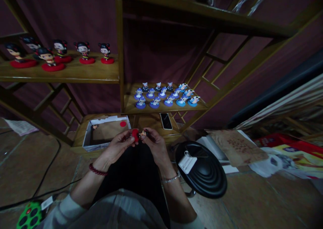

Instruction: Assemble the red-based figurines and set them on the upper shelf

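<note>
Above my lap, my left hand (124, 140) pinches a round red base (135, 135) between thumb and fingers. Right beside it, my right hand (154, 142) grips a small dark-haired figurine (143, 134), its head toward the right. The base and the figurine's lower end meet or nearly meet; I cannot tell whether they are joined. Behind my left hand stands a shallow white-rimmed cardboard box (87, 142). Inside it lie another small figurine (95, 127) at the back left and a red disc (122, 124) at the back right.
Several black-haired figurines on red bases (85, 53) stand on the upper left shelf. Several purple and blue ones (154, 102) fill the middle shelf. A phone (166, 121) lies on the low shelf. At right is a black round stool (209, 175) with a white tagged item; cables (50, 168) cross the floor.
</note>
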`<state>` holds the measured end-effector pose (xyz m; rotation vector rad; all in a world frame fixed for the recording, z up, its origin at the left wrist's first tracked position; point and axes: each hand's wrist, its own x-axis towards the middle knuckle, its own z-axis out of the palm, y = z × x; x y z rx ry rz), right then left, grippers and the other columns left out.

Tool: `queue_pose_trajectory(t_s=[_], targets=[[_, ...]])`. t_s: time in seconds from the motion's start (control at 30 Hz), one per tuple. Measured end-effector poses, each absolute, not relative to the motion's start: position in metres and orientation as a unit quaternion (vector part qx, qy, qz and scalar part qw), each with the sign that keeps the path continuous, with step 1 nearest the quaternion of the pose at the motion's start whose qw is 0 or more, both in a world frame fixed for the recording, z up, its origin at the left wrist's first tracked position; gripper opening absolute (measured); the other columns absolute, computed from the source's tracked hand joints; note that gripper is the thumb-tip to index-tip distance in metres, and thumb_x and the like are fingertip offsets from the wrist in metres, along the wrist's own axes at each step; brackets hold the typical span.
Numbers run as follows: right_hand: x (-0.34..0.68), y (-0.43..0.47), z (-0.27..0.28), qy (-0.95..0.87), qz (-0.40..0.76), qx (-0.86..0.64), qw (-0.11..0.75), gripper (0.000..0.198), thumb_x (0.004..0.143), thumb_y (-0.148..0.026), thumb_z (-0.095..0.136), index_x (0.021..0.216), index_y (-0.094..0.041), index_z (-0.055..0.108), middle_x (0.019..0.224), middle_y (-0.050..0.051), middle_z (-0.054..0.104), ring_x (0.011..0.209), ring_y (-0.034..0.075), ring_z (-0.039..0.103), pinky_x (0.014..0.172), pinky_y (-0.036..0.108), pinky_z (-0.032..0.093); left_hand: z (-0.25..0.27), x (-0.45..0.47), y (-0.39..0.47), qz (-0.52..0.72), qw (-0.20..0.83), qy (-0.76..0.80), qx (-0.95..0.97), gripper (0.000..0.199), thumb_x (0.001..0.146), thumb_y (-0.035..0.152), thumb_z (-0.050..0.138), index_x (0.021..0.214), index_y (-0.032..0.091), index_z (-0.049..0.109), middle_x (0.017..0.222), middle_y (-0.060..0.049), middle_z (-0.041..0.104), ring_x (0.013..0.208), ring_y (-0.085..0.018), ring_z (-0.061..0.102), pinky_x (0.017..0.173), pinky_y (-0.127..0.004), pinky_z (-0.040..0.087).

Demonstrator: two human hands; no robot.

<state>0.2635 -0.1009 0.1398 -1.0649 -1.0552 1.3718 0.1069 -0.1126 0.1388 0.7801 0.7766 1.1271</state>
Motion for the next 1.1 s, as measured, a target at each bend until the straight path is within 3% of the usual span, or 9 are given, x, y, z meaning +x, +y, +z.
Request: queue_pose_trajectory(t_s=[0.57,0.73,1.1], targets=[[0.2645,-0.1014,0.1419,-0.468,0.561,-0.443,0.519,0.033,0.066,-0.030,0.072,0.095,-0.020,0.062,0.083,-0.002,0.066,0.074,0.011,0.060,0.069,0.023,0.051,0.1328,0.1085,-0.1128,0.496,0.703,0.356,0.364,0.030,0.072,0.028,0.071,0.099,0.015,0.066,0.087,-0.004,0.063,0.073,-0.013,0.057,0.066,-0.025,0.040],[0.2649,-0.1010,0.1417,-0.492,0.545,-0.447,0.511,0.031,0.068,-0.028,0.070,0.096,-0.020,0.061,0.085,-0.002,0.065,0.077,0.011,0.060,0.075,0.024,0.050,0.1357,0.1106,-0.1131,0.499,0.701,0.364,0.358,0.031,0.069,0.029,0.073,0.095,0.014,0.066,0.084,-0.004,0.063,0.072,-0.013,0.056,0.065,-0.025,0.041],[0.2655,-0.1021,0.1410,-0.552,0.496,-0.454,0.493,0.029,0.073,-0.028,0.065,0.099,-0.020,0.059,0.087,0.000,0.065,0.079,0.012,0.061,0.073,0.024,0.051,0.1398,0.1107,-0.1142,0.493,0.697,0.378,0.358,0.031,0.066,0.031,0.075,0.089,0.013,0.067,0.081,-0.004,0.063,0.072,-0.012,0.056,0.065,-0.024,0.041]])
